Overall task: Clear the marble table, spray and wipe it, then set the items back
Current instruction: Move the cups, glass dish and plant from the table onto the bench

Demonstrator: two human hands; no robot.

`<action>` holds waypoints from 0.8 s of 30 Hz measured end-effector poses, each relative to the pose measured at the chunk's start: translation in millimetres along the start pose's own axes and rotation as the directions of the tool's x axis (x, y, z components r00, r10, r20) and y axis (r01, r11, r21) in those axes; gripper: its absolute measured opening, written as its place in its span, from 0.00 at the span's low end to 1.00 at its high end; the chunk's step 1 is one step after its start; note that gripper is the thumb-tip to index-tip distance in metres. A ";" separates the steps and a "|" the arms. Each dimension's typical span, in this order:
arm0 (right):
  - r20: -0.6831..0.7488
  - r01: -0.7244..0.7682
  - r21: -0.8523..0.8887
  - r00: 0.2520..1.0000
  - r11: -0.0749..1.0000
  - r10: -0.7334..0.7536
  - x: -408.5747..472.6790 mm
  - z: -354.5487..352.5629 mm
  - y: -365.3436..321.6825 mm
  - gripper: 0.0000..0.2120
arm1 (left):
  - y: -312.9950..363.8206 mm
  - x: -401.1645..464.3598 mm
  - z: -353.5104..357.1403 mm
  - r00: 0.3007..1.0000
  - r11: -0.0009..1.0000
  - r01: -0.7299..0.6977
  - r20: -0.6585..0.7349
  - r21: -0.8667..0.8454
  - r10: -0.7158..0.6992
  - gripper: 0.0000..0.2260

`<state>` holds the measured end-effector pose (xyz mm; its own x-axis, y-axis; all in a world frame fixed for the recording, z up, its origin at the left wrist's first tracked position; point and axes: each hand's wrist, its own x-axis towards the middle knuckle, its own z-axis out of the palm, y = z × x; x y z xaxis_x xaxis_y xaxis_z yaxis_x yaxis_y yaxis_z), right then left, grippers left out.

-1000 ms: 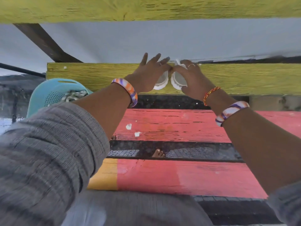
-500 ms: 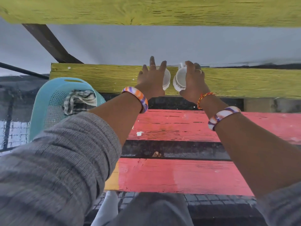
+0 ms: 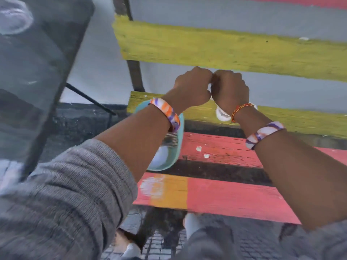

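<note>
Both hands, left hand (image 3: 191,87) and right hand (image 3: 230,91), are closed tight above the small white cup (image 3: 222,114), so clearing looks unfinished.

blocked: your fists (image 3: 212,87) are together above the yellow slat (image 3: 281,119), white cup (image 3: 222,114) hanging under the right wrist | left: teal basket (image 3: 179,147) sits under your left forearm, dark table (image 3: 37,62) beyond | free: red slats (image 3: 234,197) bare on your right | gaps between slats open
</note>
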<state>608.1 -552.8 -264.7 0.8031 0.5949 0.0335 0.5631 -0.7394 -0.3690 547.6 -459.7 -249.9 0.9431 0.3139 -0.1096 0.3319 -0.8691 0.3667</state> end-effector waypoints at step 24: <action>0.094 0.508 0.253 0.834 0.823 -0.543 -62.4 62.8 -503.2 0.10 | -364.8 -301.8 -271.8 0.830 0.895 0.422 -0.335 -0.145 -0.446 0.14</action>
<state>262.4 -198.0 -139.5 0.3459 0.9276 0.1414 0.8223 -0.2270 -0.5219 136.5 -133.4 -99.5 0.6285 0.7759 0.0551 0.6922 -0.5902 0.4154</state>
